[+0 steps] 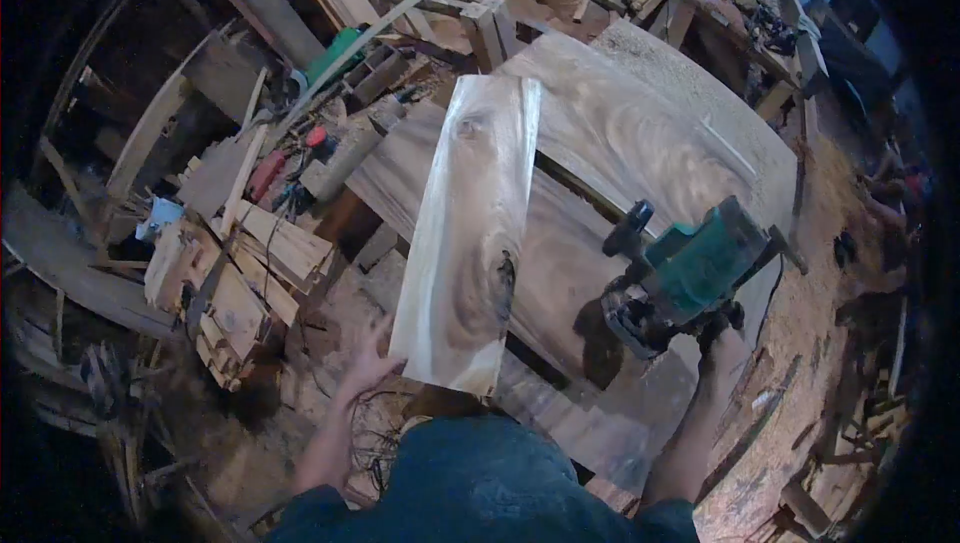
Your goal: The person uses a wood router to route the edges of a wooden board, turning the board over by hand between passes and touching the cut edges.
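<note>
A long wooden board (465,233) with pale edges and a dark knot lies lengthwise across wider planks. By its lower left corner is my left hand (370,363), fingers apart and holding nothing; whether a fingertip touches the board is unclear. My right hand (722,338) is closed round a handle of the green router (700,258), which sits to the right of the board on the planks. The router's other black knob (628,228) points toward the board. Its base and bit are partly in shadow.
Large wide planks (640,133) spread behind and right of the board. Stacked wood offcuts (245,293) and a red tool (265,176) are at the left. Sawdust (830,243) covers the right side. Wooden frames and scraps fill the back.
</note>
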`<state>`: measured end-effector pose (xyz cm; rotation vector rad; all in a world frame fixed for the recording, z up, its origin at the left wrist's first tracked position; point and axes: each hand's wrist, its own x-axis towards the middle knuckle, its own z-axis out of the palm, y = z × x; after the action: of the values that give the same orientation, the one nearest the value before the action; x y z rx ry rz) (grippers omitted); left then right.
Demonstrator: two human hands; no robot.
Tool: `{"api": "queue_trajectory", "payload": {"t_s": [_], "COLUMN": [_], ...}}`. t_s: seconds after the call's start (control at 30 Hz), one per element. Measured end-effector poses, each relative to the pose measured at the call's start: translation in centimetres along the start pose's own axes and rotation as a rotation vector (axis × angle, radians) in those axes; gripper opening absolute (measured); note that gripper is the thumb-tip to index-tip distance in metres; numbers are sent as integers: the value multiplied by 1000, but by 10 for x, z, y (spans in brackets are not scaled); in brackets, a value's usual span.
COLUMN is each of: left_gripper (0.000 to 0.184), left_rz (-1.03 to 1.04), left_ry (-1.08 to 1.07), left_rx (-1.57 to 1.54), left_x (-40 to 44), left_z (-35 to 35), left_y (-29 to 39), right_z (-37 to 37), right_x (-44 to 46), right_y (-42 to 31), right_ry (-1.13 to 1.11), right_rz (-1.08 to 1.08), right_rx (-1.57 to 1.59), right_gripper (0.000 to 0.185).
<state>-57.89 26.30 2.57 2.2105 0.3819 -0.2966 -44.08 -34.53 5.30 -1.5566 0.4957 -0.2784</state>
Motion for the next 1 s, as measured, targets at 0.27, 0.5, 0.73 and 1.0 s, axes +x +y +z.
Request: {"api": "queue_trajectory", "payload": {"t_s": [0.27,0.5,0.73,1.0], "left_gripper": [70,61,60,57], "left_rz": [92,159,198,549], "left_ry": [501,447,382,322], "left_rx": [197,44,105,48], "left_x": [129,157,219,295], "left_z": [50,38,45,80], "left_y": [62,95,148,213], "right_z": [41,45,24,-22], "right_x": [-25,-40,-28,-29], "right_y": [-32,-29,6,53], "right_ry": [49,111,240,289], "right_rz": [-25,-34,19,5], "right_rx": [91,69,32,-328], "right_gripper": [17,20,16,42]}}
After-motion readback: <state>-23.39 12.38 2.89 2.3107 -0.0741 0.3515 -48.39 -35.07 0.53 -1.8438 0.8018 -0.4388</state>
